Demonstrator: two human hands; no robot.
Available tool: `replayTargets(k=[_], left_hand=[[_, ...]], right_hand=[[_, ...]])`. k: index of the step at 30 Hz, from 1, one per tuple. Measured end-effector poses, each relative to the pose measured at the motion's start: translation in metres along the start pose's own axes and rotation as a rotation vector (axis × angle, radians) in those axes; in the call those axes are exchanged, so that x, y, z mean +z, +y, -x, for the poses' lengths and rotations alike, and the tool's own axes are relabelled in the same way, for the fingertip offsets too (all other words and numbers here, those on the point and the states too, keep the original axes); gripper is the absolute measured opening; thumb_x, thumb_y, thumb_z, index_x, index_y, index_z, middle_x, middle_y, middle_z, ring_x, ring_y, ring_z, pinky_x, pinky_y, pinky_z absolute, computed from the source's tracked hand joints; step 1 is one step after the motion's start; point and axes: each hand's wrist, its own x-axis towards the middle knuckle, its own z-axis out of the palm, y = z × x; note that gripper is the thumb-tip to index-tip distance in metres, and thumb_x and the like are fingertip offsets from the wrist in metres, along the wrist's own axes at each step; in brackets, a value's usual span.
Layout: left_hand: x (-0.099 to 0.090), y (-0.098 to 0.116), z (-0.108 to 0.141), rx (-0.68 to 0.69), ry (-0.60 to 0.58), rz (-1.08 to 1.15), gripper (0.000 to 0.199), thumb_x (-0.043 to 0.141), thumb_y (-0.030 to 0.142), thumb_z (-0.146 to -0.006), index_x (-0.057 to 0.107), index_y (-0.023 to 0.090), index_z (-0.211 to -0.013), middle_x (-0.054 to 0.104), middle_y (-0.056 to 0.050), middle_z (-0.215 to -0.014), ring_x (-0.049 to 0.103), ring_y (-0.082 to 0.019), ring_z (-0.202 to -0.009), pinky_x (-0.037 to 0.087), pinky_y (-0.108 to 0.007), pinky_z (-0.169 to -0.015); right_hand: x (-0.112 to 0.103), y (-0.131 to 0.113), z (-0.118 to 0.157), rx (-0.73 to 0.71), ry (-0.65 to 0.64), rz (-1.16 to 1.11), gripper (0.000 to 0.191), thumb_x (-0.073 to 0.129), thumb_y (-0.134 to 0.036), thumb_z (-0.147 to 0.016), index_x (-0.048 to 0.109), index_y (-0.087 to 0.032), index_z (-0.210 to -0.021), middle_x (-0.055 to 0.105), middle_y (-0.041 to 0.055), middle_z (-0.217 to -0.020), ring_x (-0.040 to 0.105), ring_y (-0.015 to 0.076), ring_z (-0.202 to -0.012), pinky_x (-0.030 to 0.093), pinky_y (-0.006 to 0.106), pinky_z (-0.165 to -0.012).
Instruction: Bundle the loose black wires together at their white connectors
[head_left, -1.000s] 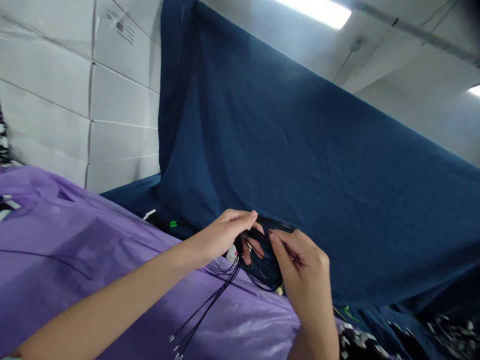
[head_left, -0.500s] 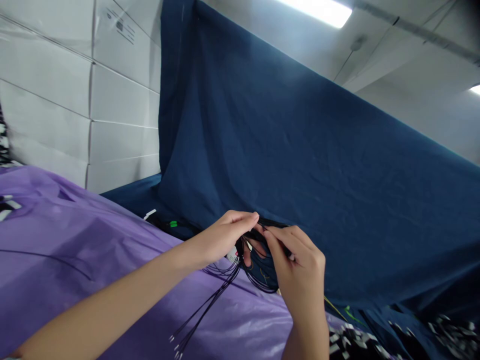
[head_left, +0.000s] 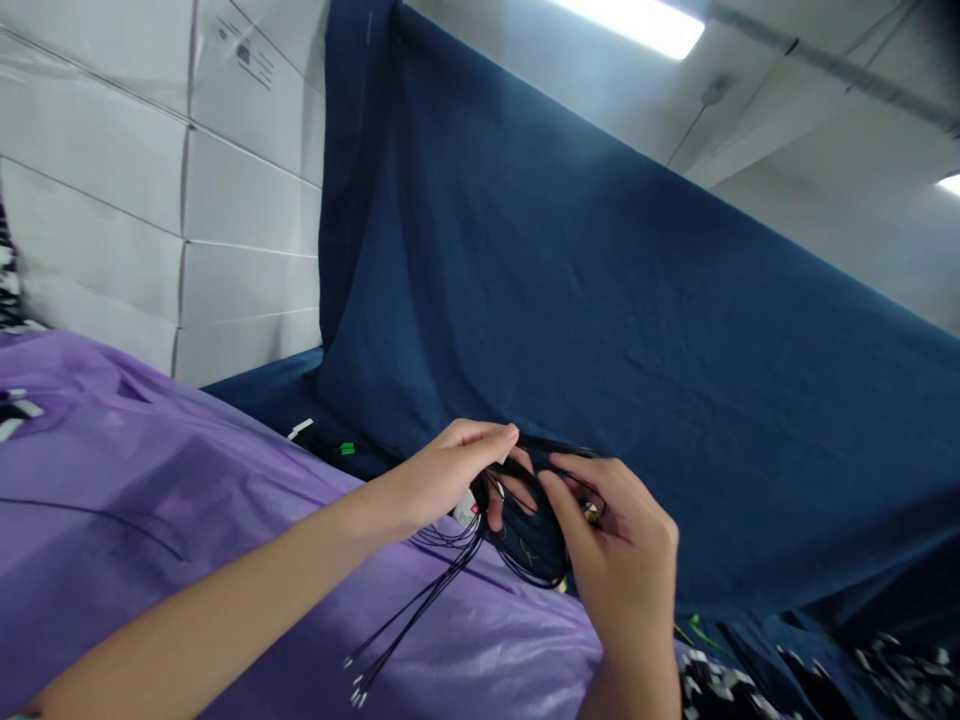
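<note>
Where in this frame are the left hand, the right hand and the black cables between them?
Left hand (head_left: 435,483): head view, middle of the hand, near the thumb's base.
Right hand (head_left: 628,530): head view, middle of the hand.
Black cables (head_left: 481,498): head view, gathered part beside the left fingers.

White boxes (head_left: 251,185) stand stacked beside a blue cloth (head_left: 570,290). A lit lamp (head_left: 637,22) shows above the cloth's edge.

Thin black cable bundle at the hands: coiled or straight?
Mostly coiled: the thin black cable bundle curves in loops by the bare left hand; some white-tipped strands trail out fairly straight.
</note>
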Motion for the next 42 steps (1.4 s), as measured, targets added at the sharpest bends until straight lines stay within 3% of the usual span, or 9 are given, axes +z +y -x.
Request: replayTargets(k=[7, 10, 12, 15, 17, 20, 26, 34, 42], left_hand=[[-0.007, -0.002, -0.004, 0.001, 0.085, 0.124, 0.043, 0.050, 0.054, -0.090, 0.063, 0.013, -0.088, 0.074, -0.012, -0.077, 0.061, -0.014, -0.048, 0.044, -0.025, -0.054], [-0.007, -0.001, -0.004, 0.032, 0.094, 0.179, 0.040, 0.048, 0.051, -0.092, 0.062, 0.013, -0.088, 0.074, -0.011, -0.074, 0.061, -0.013, -0.048, 0.045, -0.025, -0.055], [-0.006, 0.000, -0.004, 0.059, 0.100, 0.205, 0.040, 0.046, 0.050, -0.093, 0.061, 0.013, -0.087, 0.073, -0.011, -0.072, 0.060, -0.013, -0.047, 0.044, -0.025, -0.054], [-0.005, 0.001, -0.003, 0.064, 0.093, 0.205, 0.040, 0.045, 0.048, -0.094, 0.061, 0.012, -0.086, 0.073, -0.011, -0.072, 0.060, -0.013, -0.046, 0.043, -0.026, -0.053], [-0.004, 0.002, -0.003, 0.049, 0.082, 0.204, 0.040, 0.045, 0.048, -0.095, 0.060, 0.012, -0.086, 0.073, -0.012, -0.073, 0.060, -0.013, -0.047, 0.044, -0.026, -0.055], [-0.004, 0.002, -0.003, 0.025, 0.072, 0.205, 0.039, 0.044, 0.048, -0.095, 0.059, 0.012, -0.089, 0.074, -0.012, -0.077, 0.061, -0.013, -0.048, 0.045, -0.028, -0.058], [-0.004, 0.002, -0.003, -0.002, 0.049, 0.208, 0.039, 0.041, 0.049, -0.096, 0.057, 0.013, -0.091, 0.074, -0.012, -0.080, 0.063, -0.015, -0.048, 0.046, -0.030, -0.059], [-0.003, -0.001, -0.003, -0.032, 0.022, 0.199, 0.041, 0.042, 0.052, -0.095, 0.057, 0.014, -0.093, 0.074, -0.012, -0.081, 0.062, -0.014, -0.047, 0.044, -0.027, -0.053], [0.000, 0.001, -0.003, -0.033, 0.007, 0.137, 0.044, 0.045, 0.056, -0.092, 0.059, 0.014, -0.093, 0.073, -0.010, -0.084, 0.063, -0.014, -0.045, 0.045, -0.027, -0.052]], right_hand=[[-0.008, 0.009, 0.005, 0.188, 0.198, -0.127, 0.033, 0.073, -0.031, -0.077, 0.066, -0.021, -0.107, 0.058, 0.0026, -0.084, 0.059, 0.0154, -0.075, 0.053, 0.030, -0.070], [-0.002, 0.009, 0.002, 0.358, 0.242, -0.206, 0.048, 0.076, -0.038, -0.074, 0.058, -0.023, -0.116, 0.055, 0.0035, -0.095, 0.057, 0.0143, -0.078, 0.052, 0.027, -0.066], [0.002, 0.011, 0.000, 0.510, 0.134, -0.295, 0.053, 0.073, -0.045, -0.076, 0.053, -0.024, -0.120, 0.056, 0.0040, -0.098, 0.057, 0.0141, -0.076, 0.051, 0.024, -0.060], [0.004, 0.015, -0.001, 0.650, -0.174, -0.498, 0.047, 0.066, -0.053, -0.080, 0.057, -0.019, -0.112, 0.058, -0.0008, -0.075, 0.052, 0.0111, -0.057, 0.045, 0.022, -0.049], [0.003, 0.016, -0.001, 0.664, -0.307, -0.579, 0.041, 0.066, -0.053, -0.080, 0.063, -0.015, -0.095, 0.049, -0.0051, -0.058, 0.042, 0.0082, -0.047, 0.039, 0.020, -0.045], [0.001, 0.013, -0.002, 0.625, -0.248, -0.576, 0.036, 0.065, -0.050, -0.082, 0.063, -0.015, -0.081, 0.044, -0.0065, -0.051, 0.039, 0.0074, -0.045, 0.038, 0.020, -0.045], [-0.002, 0.019, 0.000, 0.706, -0.045, -0.569, 0.037, 0.071, -0.049, -0.079, 0.051, -0.020, -0.091, 0.044, -0.0101, -0.049, 0.040, 0.0075, -0.040, 0.043, 0.020, -0.042], [0.000, 0.015, 0.000, 0.765, -0.238, -0.769, 0.046, 0.072, -0.052, -0.076, 0.057, -0.016, -0.102, 0.053, -0.0072, -0.053, 0.039, 0.0067, -0.034, 0.048, 0.024, -0.039], [0.000, 0.008, -0.003, 0.719, 0.011, -0.689, 0.035, 0.074, -0.045, -0.076, 0.056, -0.019, -0.092, 0.053, -0.0069, -0.051, 0.050, 0.0089, -0.037, 0.043, 0.018, -0.037]])
